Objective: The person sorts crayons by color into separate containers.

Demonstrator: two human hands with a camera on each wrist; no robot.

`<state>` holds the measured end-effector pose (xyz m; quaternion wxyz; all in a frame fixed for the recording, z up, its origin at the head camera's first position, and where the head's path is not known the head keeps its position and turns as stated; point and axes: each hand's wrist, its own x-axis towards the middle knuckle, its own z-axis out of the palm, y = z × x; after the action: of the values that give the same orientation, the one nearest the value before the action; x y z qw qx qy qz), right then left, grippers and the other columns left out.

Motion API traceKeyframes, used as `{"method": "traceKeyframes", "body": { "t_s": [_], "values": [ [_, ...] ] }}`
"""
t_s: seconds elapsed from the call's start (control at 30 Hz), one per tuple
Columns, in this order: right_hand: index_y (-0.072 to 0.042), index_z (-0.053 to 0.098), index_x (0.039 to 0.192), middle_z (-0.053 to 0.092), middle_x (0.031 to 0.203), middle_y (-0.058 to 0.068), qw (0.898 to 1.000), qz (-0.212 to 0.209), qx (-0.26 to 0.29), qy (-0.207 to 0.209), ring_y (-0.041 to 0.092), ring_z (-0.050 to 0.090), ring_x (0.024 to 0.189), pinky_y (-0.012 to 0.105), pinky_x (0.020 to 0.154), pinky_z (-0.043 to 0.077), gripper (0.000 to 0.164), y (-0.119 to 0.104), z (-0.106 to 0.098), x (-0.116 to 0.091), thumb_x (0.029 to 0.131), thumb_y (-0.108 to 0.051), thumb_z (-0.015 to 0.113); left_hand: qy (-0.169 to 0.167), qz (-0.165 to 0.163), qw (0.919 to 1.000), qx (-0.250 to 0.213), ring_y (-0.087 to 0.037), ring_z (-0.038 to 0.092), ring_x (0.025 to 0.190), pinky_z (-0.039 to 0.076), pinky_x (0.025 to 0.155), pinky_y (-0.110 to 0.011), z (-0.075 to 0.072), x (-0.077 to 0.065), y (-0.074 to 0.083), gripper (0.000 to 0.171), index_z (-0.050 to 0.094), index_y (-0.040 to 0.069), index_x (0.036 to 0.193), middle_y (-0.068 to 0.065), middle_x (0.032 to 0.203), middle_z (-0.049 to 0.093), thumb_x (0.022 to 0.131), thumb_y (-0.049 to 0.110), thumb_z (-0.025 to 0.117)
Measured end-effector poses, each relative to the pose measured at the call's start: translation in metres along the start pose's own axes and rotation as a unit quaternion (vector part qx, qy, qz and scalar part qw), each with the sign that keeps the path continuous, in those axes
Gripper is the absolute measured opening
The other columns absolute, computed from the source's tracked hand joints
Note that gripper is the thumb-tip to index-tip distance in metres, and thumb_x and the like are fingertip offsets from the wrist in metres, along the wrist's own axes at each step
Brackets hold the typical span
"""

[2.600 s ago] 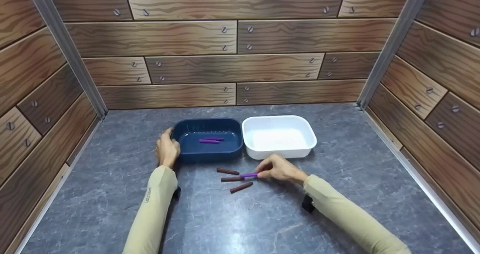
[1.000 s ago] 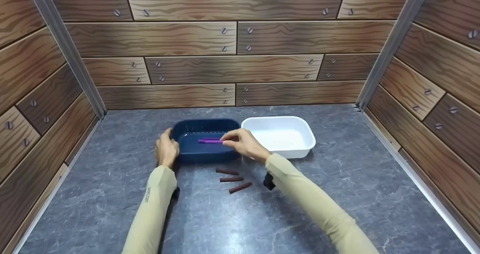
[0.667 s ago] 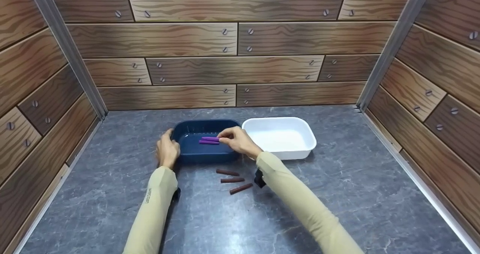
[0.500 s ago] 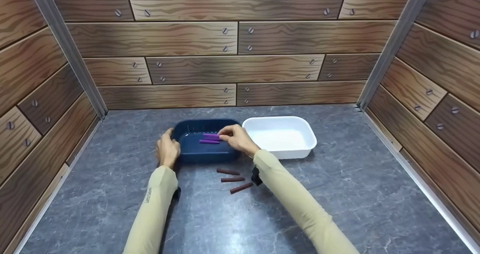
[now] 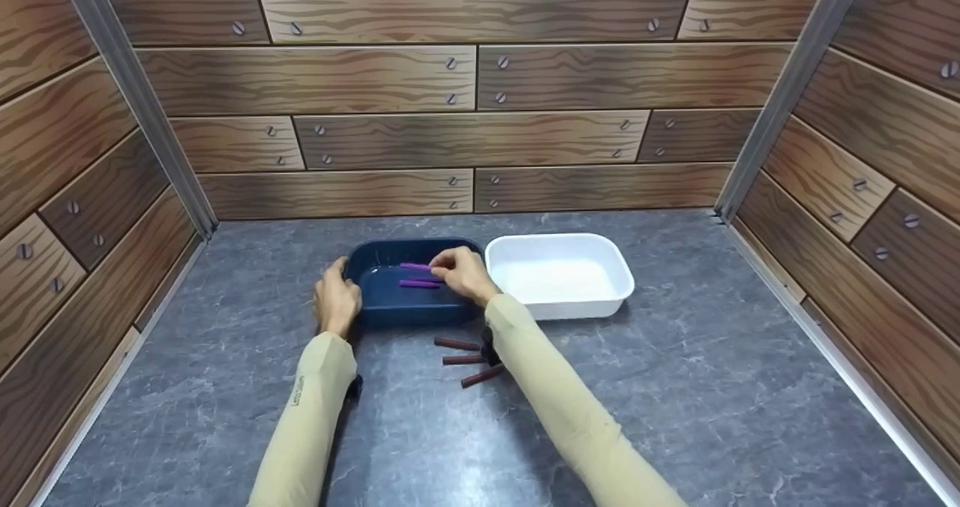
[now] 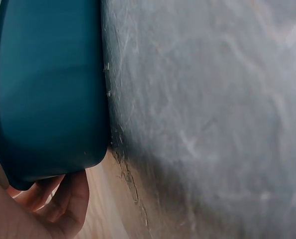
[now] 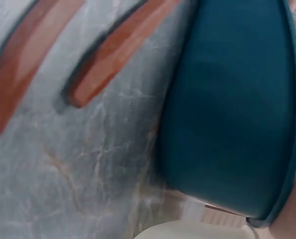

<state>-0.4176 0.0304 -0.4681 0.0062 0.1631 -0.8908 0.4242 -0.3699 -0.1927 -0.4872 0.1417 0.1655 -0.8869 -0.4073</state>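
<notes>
My left hand (image 5: 336, 297) grips the left end of the dark blue dish (image 5: 412, 314), and in the left wrist view its fingers (image 6: 74, 199) curl against the outer wall. Over the same dish, my right hand (image 5: 466, 276) pinches the right end of a purple crayon-like stick (image 5: 414, 266), which lies toward the back of the dish. In front of it, inside the dish, are another purple stick (image 5: 418, 284) and a third one partly behind the right hand. In the right wrist view the dish's wall hides most of that hand.
A white dish (image 5: 570, 310) stands right beside the blue one. Three brown sticks lie on the grey tabletop in front, among them a back one (image 5: 456, 344) and a front one (image 5: 481, 376), partly under the right sleeve. Wood-patterned walls (image 5: 382, 139) enclose the table.
My right hand carried a purple stick from beside the brown sticks into the blue dish, then moved slightly left and back within it. The left hand has stayed at the dish's end.
</notes>
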Motion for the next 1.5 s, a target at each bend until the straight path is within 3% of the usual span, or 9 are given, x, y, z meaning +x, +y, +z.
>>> {"method": "traceKeyframes", "body": {
  "t_s": [0.6,0.77,0.97,1.13,1.27,1.37,1.5],
  "values": [
    [-0.009,0.075,0.107,0.074,0.104,0.006,1.000,0.008,-0.005,-0.006,0.018,0.065,0.099,0.034,0.092,0.051,0.019,-0.001,0.001,0.002,0.092,-0.017,0.068,-0.001,0.003,1.0000,0.005,-0.041,0.053,0.127,0.041,0.100,-0.060,-0.001,-0.001,0.002,0.048,0.049,0.018,0.144,-0.013,0.145,0.052,0.097,0.008,0.044],
    [-0.003,0.071,0.116,0.073,0.108,0.010,1.000,0.013,0.023,0.001,0.022,0.066,0.103,0.036,0.096,0.050,0.029,0.000,0.000,0.002,0.090,-0.015,0.070,-0.004,-0.004,1.0000,0.003,-0.040,0.052,0.127,0.041,0.100,-0.060,0.000,-0.001,0.003,0.048,0.048,0.019,0.144,-0.012,0.146,0.051,0.098,0.009,0.044],
    [-0.005,0.074,0.110,0.074,0.107,0.007,0.999,0.001,0.050,0.011,0.019,0.066,0.099,0.034,0.091,0.051,0.022,0.001,-0.001,0.000,0.091,-0.014,0.068,-0.003,-0.013,0.9999,0.009,-0.040,0.053,0.128,0.042,0.100,-0.058,0.000,-0.001,0.004,0.047,0.049,0.020,0.144,-0.012,0.145,0.052,0.098,0.010,0.045],
    [-0.001,0.073,0.109,0.073,0.108,0.011,0.994,-0.014,0.111,0.015,0.016,0.065,0.094,0.029,0.084,0.053,0.021,0.003,-0.006,-0.001,0.093,-0.011,0.066,-0.007,-0.013,0.9998,0.013,-0.039,0.053,0.127,0.042,0.101,-0.059,0.000,-0.001,0.004,0.047,0.049,0.020,0.144,-0.011,0.146,0.052,0.098,0.011,0.045],
    [0.003,0.072,0.110,0.072,0.108,0.018,0.987,-0.020,0.158,0.028,0.017,0.064,0.086,0.033,0.077,0.056,0.021,0.006,-0.016,-0.006,0.094,-0.008,0.064,-0.014,-0.002,0.9998,0.014,-0.039,0.052,0.128,0.042,0.100,-0.058,-0.001,0.000,0.003,0.046,0.050,0.019,0.144,-0.011,0.146,0.052,0.098,0.010,0.046],
    [0.005,0.070,0.111,0.070,0.108,0.021,0.982,-0.017,0.185,0.040,0.015,0.063,0.082,0.041,0.080,0.056,0.022,0.009,-0.026,-0.013,0.095,-0.006,0.062,-0.013,0.013,0.9998,0.009,-0.038,0.052,0.129,0.042,0.101,-0.056,-0.003,0.001,-0.001,0.045,0.051,0.017,0.143,-0.011,0.145,0.053,0.098,0.011,0.048],
    [0.003,0.071,0.110,0.072,0.106,0.016,0.985,-0.034,0.158,0.063,0.014,0.063,0.086,0.045,0.087,0.054,0.021,0.014,-0.037,-0.028,0.095,-0.007,0.062,-0.009,0.031,0.9994,-0.010,-0.036,0.052,0.129,0.041,0.105,-0.052,-0.004,0.003,-0.007,0.043,0.051,0.013,0.142,-0.015,0.142,0.055,0.099,0.014,0.051]
  ]
}}
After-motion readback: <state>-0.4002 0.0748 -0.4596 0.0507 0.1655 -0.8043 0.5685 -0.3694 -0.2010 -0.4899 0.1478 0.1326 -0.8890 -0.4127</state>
